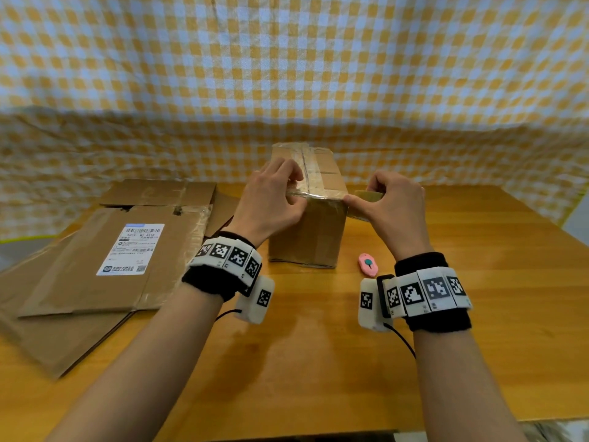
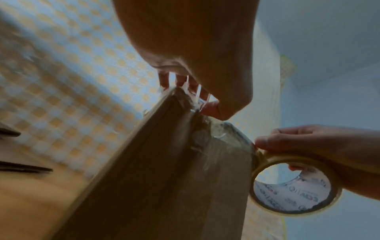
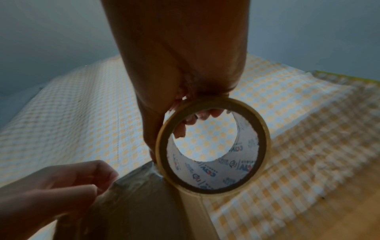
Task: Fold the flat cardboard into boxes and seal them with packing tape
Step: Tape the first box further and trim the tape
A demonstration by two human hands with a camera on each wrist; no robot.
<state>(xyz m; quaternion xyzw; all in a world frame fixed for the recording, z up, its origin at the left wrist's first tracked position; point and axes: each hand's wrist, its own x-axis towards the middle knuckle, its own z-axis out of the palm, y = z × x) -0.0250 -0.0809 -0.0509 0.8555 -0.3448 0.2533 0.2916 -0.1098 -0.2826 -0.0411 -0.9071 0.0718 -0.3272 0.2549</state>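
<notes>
A brown cardboard box (image 1: pixel 307 231) stands upright in the middle of the table, its top seam covered with clear tape. My left hand (image 1: pixel 294 189) grips the box's top front edge near its left corner, fingers curled over the top and thumb against the front. In the left wrist view the fingers (image 2: pixel 164 81) lie on crinkled tape at the box (image 2: pixel 154 178) edge. My right hand (image 1: pixel 360 194) holds a tan tape roll (image 1: pixel 369 196) against the top right corner. Its fingers (image 3: pixel 185 123) pass through the roll's (image 3: pixel 211 178) core, and the thumb presses at the corner.
A stack of flat cardboard (image 1: pixel 79 282) with a white shipping label (image 1: pixel 130 250) lies at the left of the wooden table (image 1: pixel 318 346). A pink cutter (image 1: pixel 368 264) lies just right of the box. Yellow checked cloth (image 1: pixel 287 74) hangs behind.
</notes>
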